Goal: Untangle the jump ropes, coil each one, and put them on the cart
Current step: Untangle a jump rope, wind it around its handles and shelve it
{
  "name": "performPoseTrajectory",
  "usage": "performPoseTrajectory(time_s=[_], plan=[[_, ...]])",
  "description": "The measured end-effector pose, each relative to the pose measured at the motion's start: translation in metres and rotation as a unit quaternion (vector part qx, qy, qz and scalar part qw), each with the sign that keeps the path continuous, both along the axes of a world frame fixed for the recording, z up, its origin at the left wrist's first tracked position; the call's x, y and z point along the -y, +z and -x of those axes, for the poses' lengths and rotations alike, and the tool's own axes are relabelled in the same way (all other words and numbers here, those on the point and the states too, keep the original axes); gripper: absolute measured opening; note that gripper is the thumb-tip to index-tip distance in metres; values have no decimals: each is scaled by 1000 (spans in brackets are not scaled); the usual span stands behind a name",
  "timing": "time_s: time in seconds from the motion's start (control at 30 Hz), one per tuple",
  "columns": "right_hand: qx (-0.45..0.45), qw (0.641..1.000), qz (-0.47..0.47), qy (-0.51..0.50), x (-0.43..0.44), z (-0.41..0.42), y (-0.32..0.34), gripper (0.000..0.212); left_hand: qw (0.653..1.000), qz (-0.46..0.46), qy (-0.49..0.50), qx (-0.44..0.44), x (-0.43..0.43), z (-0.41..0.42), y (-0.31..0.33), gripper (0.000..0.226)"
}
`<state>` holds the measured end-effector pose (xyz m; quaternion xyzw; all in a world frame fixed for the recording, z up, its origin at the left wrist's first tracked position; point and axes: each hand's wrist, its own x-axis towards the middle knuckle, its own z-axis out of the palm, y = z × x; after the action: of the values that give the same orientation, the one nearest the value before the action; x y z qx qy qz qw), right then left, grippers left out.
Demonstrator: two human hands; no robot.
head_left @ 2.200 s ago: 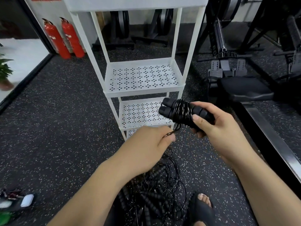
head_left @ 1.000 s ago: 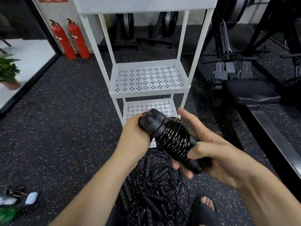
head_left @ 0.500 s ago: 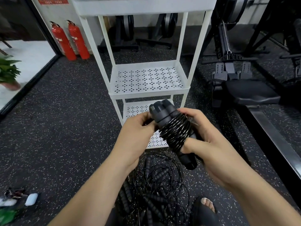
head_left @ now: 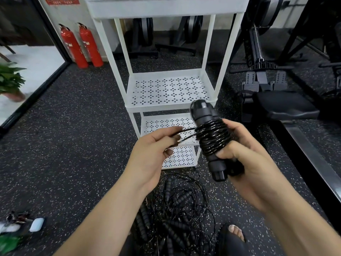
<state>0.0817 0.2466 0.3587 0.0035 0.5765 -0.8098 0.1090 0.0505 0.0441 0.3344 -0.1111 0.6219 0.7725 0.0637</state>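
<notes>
Since half a second ago my left hand (head_left: 156,145) has come away from the top of the bundle and drawn out to the left of the frame, taking a short run of loose cord (head_left: 186,133) with it. The coiled jump rope (head_left: 212,139) has shifted right and stands more upright.

My right hand (head_left: 238,156) is wrapped tight round the lower half of the bundle, thumb pressed across the windings. My left hand pinches the loose cord between thumb and curled fingers. Two strands stretch almost level from it to the coil.

The bundle's long axis runs nearly vertical in the centre right of the frame, with the capped end up and leaning slightly left and the other end down. The loose cord leaves it at a right angle, so I judge the tail has yet to be tucked or wound on.

The cart (head_left: 219,52) stands just behind, and the front rim of its middle shelf (head_left: 162,108) lines up with the bundle's top. My right hand is the nearer one for setting it there. The tangled ropes (head_left: 177,215) wait on the floor (head_left: 73,145) at lower centre.
</notes>
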Motion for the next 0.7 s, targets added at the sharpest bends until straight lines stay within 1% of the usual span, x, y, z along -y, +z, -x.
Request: performPoseTrajectory(time_s=[0.03, 0.1, 0.17, 0.27, 0.37, 0.43, 0.5, 0.57, 0.6, 0.63, 0.67, 0.7], plan=[[2, 1000, 4, -15, -1, 1, 0, 63, 1000, 9, -6, -23, 0, -2, 2, 29], [10, 999, 13, -51, -1, 4, 0, 69, 995, 54, -6, -82, -4, -8, 3, 30], [12, 996, 30, -85, -1, 6, -1, 66, 987, 97, 4, -125, -14, -13, 2, 32], [8, 991, 28, -128, 1, 9, -5, 56, 977, 133, 4, -170, -25, -21, 1, 35], [-11, 986, 8, -168, 4, 11, -12, 61, 965, 155, 0, -211, -35, -27, 0, 34], [-22, 980, -7, -195, 7, 10, -15, 64, 964, 156, 6, -213, -41, -30, -3, 33], [-36, 977, -19, -211, 8, 10, -17, 66, 969, 152, -3, -195, -41, -30, -5, 33], [-40, 977, -27, -207, 6, 13, -17, 71, 974, 138, -57, -170, -37, -30, -3, 38], [-31, 979, -9, -203, 4, 15, -16, 75, 971, 147, -93, -161, -35, -29, -3, 41], [-14, 979, 20, -201, 1, 16, -14, 76, 964, 176, -121, -156, -34, -29, -3, 44], [4, 979, 46, -201, -1, 18, -13, 74, 956, 211, -134, -155, -33, -29, -4, 46], [14, 978, 59, -200, -2, 19, -11, 72, 951, 233, -127, -157, -34, -29, -4, 46]])
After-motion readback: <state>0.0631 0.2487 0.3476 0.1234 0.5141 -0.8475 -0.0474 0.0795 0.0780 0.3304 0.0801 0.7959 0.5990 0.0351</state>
